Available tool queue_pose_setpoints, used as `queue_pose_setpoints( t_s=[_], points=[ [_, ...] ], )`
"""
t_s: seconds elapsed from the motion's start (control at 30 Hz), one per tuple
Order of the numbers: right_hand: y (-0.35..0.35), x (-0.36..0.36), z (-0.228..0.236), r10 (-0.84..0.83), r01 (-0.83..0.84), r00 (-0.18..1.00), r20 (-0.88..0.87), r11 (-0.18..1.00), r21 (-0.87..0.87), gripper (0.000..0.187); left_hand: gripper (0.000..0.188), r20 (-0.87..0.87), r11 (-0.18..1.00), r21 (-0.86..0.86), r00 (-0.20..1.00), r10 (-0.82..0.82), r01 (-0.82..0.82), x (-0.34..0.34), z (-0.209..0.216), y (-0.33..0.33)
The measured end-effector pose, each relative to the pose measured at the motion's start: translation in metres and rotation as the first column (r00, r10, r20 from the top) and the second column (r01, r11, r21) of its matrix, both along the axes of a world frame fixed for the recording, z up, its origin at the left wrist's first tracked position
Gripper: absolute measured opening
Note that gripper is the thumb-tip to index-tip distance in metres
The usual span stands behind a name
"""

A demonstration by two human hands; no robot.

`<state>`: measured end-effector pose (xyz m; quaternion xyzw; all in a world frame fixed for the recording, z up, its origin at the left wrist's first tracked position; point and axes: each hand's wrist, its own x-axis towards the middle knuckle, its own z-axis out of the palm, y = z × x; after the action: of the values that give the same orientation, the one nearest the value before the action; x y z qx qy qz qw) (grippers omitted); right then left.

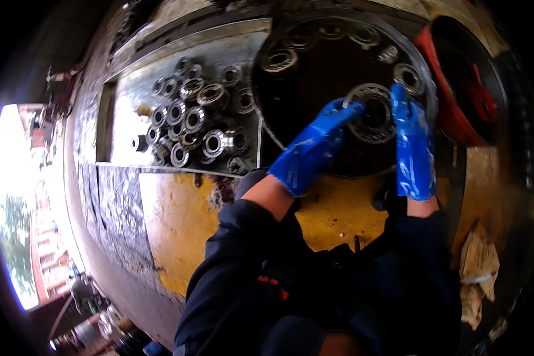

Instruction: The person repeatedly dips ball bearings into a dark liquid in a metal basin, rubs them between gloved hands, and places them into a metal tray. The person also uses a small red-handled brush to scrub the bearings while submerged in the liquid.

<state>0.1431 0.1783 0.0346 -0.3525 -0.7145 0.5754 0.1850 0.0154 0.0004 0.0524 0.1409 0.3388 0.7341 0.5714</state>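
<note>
One bearing (371, 91) between left hand (331, 123) and right hand (407, 114)

Motion blur softens the gloved left hand (320, 133) and the large bearing (378, 90), whose gripped left edge is partly covered by that hand's fingers; whether the fingertips of the gloved right hand (410, 139) touch its opposite side cannot be determined. Shadow obscures the floor of the round basin (428, 65) and the inside of the red-walled bucket (451, 107), where a red object (485, 105) remains unidentifiable. Overlap conceals parts of the piled bearings (194, 118), while glare washes out detail in the outdoor view (18, 196), truncated by the fisheye rim.
</note>
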Motion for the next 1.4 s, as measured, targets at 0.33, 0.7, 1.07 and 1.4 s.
queue_pose_setpoints(
  t_s=[0.33,0.7,1.07,1.4],
  points=[
    [-0.021,-0.017,-0.031,0.164,-0.165,0.969,0.187,0.986,-0.009,0.054,0.039,0.127,0.971,-0.2,0.98,0.154,-0.127,-0.004,-0.012,-0.04],
    [-0.027,-0.021,-0.027,0.127,-0.127,0.992,0.007,0.992,-0.001,0.048,0.049,-0.886,0.552,-0.278,-0.013,-0.464,-0.786,-0.131,-0.025,-0.201],
    [-0.051,-0.028,-0.077,0.288,-0.447,0.8,0.527,0.872,0.201,0.04,0.038,-0.714,0.79,0.0,0.554,0.429,-0.613,-0.098,0.011,-0.127],
    [-0.062,-0.013,-0.084,0.204,-0.528,0.669,0.714,0.807,0.264,0.052,0.051,-0.257,0.81,0.041,0.777,0.575,-0.586,-0.079,-0.007,-0.074]
  ],
)
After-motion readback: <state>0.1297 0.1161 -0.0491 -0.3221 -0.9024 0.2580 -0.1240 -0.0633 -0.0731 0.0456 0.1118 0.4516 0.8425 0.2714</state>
